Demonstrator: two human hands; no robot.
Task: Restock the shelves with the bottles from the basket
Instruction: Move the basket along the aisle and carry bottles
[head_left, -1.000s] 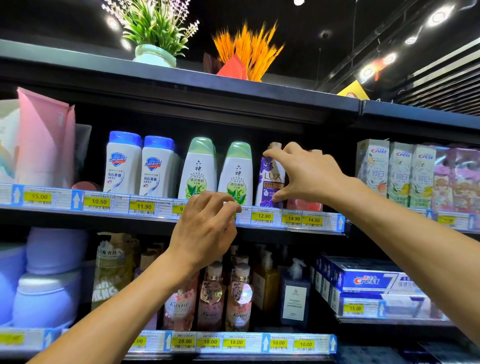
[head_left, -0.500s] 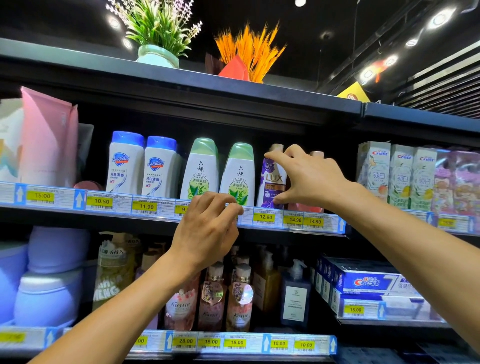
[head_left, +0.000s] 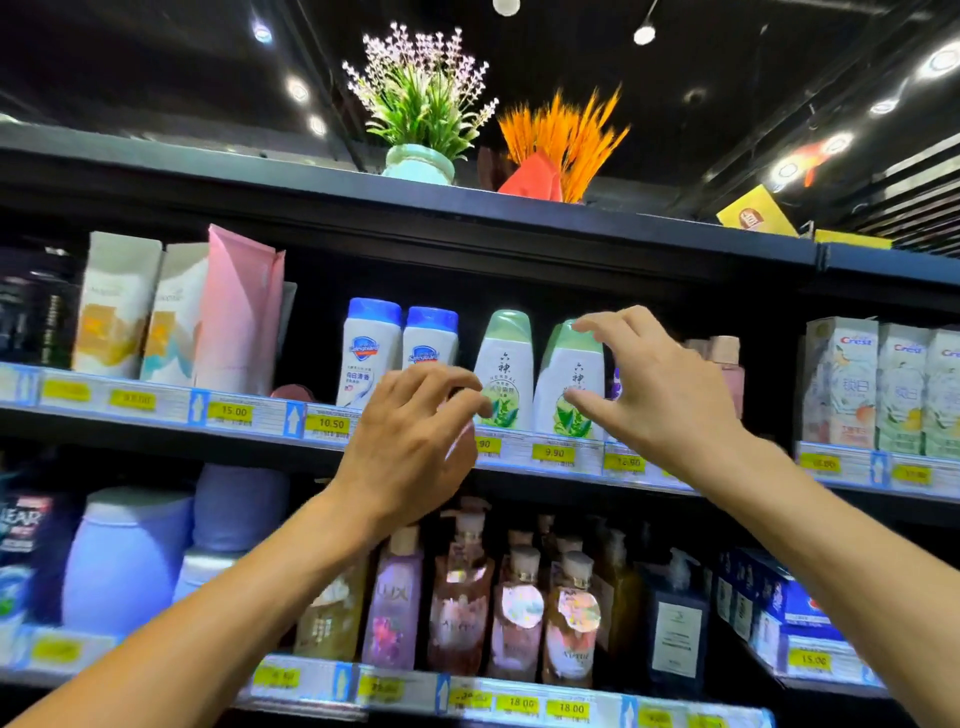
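Two green bottles stand upright, side by side, on the upper shelf (head_left: 156, 428): left one (head_left: 505, 364), right one (head_left: 582, 374). The right hand (head_left: 660, 395) is in front of the right one, thumb and fingers spread apart from cap to label; contact cannot be told. The left hand (head_left: 410, 447), at 8 o'clock of the pair, has curled fingers; whether it holds anything cannot be told. Blue-capped bottles (head_left: 371, 353) stand at 9 o'clock.
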